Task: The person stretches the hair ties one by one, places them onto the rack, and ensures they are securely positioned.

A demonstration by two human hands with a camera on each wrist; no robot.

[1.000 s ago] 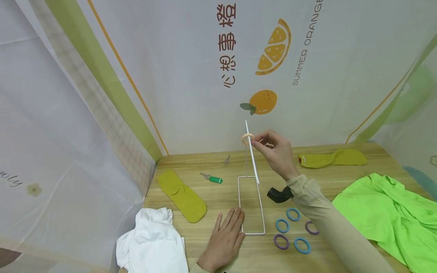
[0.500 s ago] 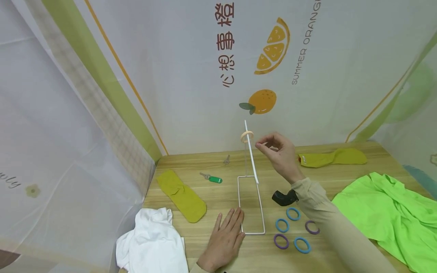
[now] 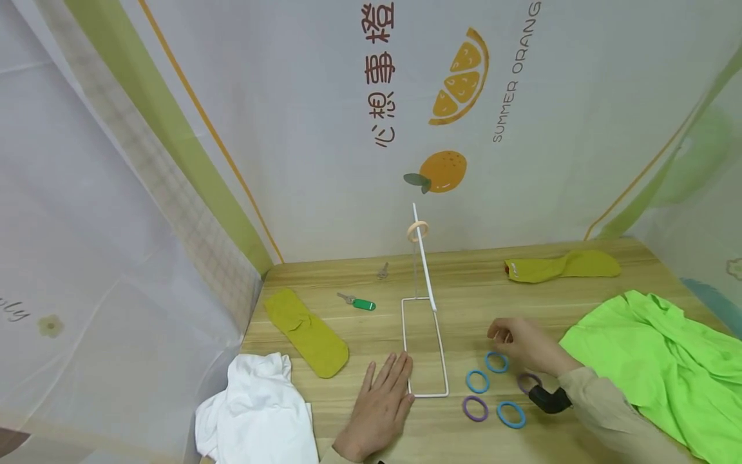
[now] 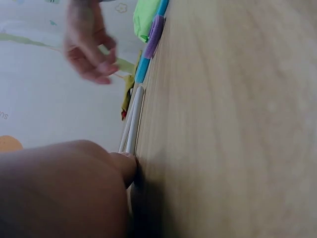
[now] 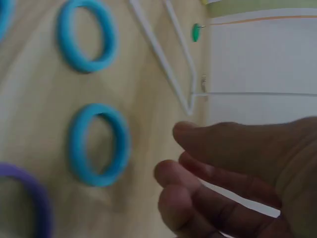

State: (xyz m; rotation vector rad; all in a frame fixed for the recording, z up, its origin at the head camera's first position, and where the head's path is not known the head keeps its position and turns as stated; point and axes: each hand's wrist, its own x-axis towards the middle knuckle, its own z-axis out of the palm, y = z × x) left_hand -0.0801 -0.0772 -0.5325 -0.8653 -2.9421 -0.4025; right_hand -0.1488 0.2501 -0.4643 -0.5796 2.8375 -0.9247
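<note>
The left hand (image 3: 379, 406) lies flat against the white stand (image 3: 426, 263). The right hand (image 3: 529, 346), loosely bent, hangs near 3 blue rings (image 5: 77, 146).

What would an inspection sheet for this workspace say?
Surface: wood-grain table.
Job's things: peach ring around arm of white rack; three blue rings and two purple rings on the table.
Clutter: two keys, green key tag, two sock-like yellow cloths, white cloth, lime-green cloth.
Hands: left hand touches the rack's base; right hand hovers near the rings, holding nothing.
Cables: nothing seen.
Surroundings: white fabric printed with oranges.
</note>
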